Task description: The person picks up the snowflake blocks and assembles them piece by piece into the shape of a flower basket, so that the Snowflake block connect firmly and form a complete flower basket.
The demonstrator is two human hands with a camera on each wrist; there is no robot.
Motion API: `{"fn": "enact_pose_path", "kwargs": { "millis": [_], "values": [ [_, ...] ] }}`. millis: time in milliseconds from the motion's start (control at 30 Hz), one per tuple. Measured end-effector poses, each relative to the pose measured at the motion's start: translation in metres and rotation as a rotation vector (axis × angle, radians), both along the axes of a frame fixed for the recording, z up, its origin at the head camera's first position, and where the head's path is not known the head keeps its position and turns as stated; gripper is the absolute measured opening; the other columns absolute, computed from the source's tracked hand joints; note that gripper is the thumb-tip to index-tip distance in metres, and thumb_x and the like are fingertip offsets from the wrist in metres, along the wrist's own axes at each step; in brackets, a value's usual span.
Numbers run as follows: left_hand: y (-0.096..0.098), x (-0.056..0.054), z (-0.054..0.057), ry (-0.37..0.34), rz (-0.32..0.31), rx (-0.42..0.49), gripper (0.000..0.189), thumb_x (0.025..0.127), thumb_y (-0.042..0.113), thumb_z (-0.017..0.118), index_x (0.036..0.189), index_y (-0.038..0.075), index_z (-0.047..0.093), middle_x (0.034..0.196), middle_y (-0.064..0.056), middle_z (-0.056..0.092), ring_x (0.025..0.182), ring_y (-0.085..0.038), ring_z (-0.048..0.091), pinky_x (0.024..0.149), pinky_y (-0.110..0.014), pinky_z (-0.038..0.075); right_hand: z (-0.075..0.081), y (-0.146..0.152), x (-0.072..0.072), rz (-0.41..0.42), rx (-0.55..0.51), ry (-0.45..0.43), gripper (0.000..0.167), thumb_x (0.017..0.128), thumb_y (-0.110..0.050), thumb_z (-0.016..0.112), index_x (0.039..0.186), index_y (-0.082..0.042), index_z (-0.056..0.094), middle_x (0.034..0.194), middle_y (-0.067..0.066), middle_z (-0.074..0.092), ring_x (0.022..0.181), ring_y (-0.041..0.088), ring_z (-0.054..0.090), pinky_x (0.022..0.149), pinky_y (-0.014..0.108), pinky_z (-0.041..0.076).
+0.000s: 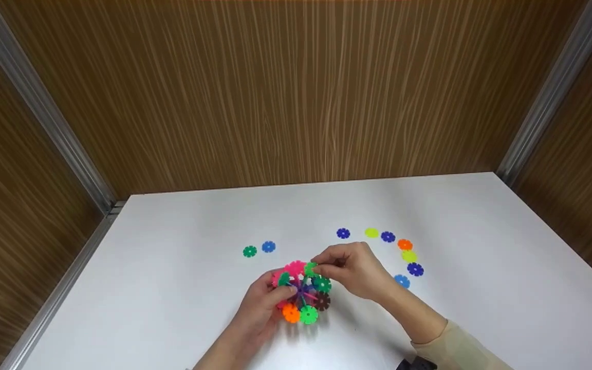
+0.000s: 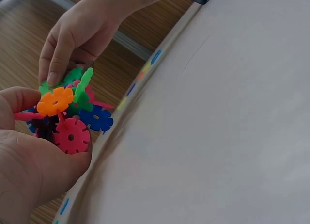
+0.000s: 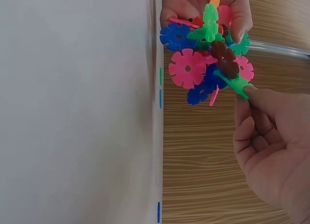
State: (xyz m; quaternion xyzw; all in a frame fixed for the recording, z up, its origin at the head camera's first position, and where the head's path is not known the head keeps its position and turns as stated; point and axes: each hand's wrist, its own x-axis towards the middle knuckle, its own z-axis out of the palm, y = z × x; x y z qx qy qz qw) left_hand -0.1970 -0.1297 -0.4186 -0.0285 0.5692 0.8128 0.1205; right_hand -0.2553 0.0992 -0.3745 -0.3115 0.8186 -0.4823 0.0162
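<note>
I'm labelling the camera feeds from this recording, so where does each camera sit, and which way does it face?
Head: on the head, facing forward and down at the white table and disc cluster; left hand, right hand and a sleeve show.
Left wrist: on that wrist, looking past the left hand gripping the cluster; the right hand shows beyond.
Right wrist: on that wrist, looking along the right hand pinching a green disc; the left hand shows opposite.
Shared: both wrist views show the cluster and both hands.

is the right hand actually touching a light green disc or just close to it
Touching. The right wrist view shows it: the grip of the right hand pinches the outer edge of a light green disc.
</note>
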Motion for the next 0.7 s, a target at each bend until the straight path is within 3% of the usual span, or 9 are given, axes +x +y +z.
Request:
{"fn": "enact_pose_path", "kwargs": {
  "millis": [267,533,700],
  "values": [
    [0.0,0.001,0.001,0.033,-0.019,-0.017,0.052,0.098,0.007,0.071,0.142,-0.006,0.049,0.145,-0.018,0.057,0.128,-0.028,0.06,0.11,-0.038,0.05,-0.002,0.0,0.0,0.015,-0.009,-0.043,0.009,0.096,-0.01,0.08,0.101,-0.014,0.085,0.092,-0.003,0.079,0.073,0.015,0.066,0.069,0.022,0.059],
    [0.002,0.001,0.0,-0.009,0.015,0.0,0.052,0.098,0.008,0.07,0.144,-0.004,0.049,0.148,-0.016,0.057,0.132,-0.028,0.059,0.111,-0.039,0.05,-0.009,0.0,0.001,0.024,-0.04,-0.088,0.008,0.099,-0.013,0.077,0.105,-0.014,0.082,0.093,0.002,0.075,0.074,0.016,0.063,0.069,0.023,0.059],
    [0.0,-0.003,0.001,-0.024,0.008,-0.078,0.062,0.098,0.013,0.072,0.151,-0.001,0.044,0.148,-0.015,0.058,0.128,-0.027,0.062,0.109,-0.04,0.052,-0.012,0.005,-0.004,0.015,-0.034,-0.153,0.01,0.1,-0.018,0.076,0.109,-0.015,0.081,0.095,0.004,0.074,0.074,0.02,0.065,0.069,0.026,0.061]
  ]
}}
